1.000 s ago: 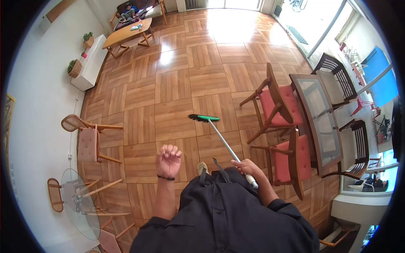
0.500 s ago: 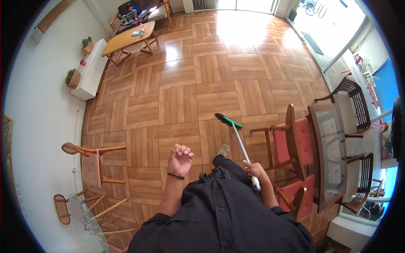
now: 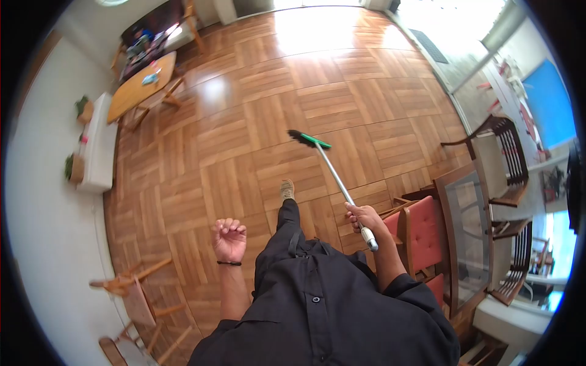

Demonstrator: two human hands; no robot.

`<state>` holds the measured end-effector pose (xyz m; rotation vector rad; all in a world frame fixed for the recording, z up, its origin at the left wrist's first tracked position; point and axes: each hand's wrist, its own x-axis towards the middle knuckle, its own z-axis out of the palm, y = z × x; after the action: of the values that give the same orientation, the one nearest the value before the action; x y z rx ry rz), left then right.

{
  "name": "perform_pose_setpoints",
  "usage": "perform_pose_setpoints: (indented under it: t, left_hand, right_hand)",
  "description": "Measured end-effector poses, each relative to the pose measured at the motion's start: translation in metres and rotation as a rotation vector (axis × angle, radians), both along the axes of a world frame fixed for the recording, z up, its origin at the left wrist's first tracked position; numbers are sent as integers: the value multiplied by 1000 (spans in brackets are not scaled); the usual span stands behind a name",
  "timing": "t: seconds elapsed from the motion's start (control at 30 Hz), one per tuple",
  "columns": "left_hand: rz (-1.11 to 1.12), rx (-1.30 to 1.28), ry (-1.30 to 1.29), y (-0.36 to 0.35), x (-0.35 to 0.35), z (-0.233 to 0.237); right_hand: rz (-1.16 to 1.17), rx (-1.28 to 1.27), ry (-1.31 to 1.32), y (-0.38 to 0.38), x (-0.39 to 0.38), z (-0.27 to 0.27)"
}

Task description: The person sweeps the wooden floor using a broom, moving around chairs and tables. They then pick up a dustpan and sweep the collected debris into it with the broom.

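Note:
My right hand (image 3: 362, 218) is wrapped round the grey metal handle of a broom (image 3: 334, 171), close to its white grip end. The broom slants forward and to the left, and its green head (image 3: 315, 141) with dark bristles is at the floor (image 3: 262, 116) ahead of my foot. On the other side of my body, my left hand (image 3: 230, 240) is raised with the palm up. Its fingers are loosely curled, a dark band circles the wrist, and nothing is in it. One shoe (image 3: 287, 190) shows ahead of me on the floor.
Red-cushioned chairs (image 3: 422, 235) and a glass-topped table (image 3: 467, 213) stand close on my right. Wooden chairs (image 3: 139, 299) are at the lower left. A white bench (image 3: 97, 146) lines the left wall. Far left, a person (image 3: 141, 41) sits behind a wooden table (image 3: 143, 88).
I have stepped forward, and the view has turned, tilting the room. The broom reaches further ahead with my right hand still on it. My left hand sits further left, still curled.

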<state>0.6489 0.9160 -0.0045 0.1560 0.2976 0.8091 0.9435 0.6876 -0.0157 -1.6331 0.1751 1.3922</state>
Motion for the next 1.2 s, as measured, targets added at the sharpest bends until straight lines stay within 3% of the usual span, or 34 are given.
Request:
perform_pose_setpoints:
  t: [0.17,0.37,0.53,0.63,0.9,1.0,1.2]
  left_hand:
    - [-178,1,-46,116,142,-21]
    - [-435,112,-145,240,356,29]
    - [-652,185,-174,295,517,73]
    - [-706,145,-158,314,594,59]
    - [-628,14,34,360,732,-16]
    - [-546,-82,183,387,786,-12]
    - [-425,18,73,436,909,8]
  right_hand:
    - [-128,3,-11,49,89,-2]
    - [-280,-123,-12,117,175,21]
    - [-469,-162,14,155,237,12]
    - [-612,-127,105,175,285,-9]
    - [-861,171,335,211,501,-48]
    - [-829,207,303,241,606,-51]
    - [-729,261,339,317,793,-18]
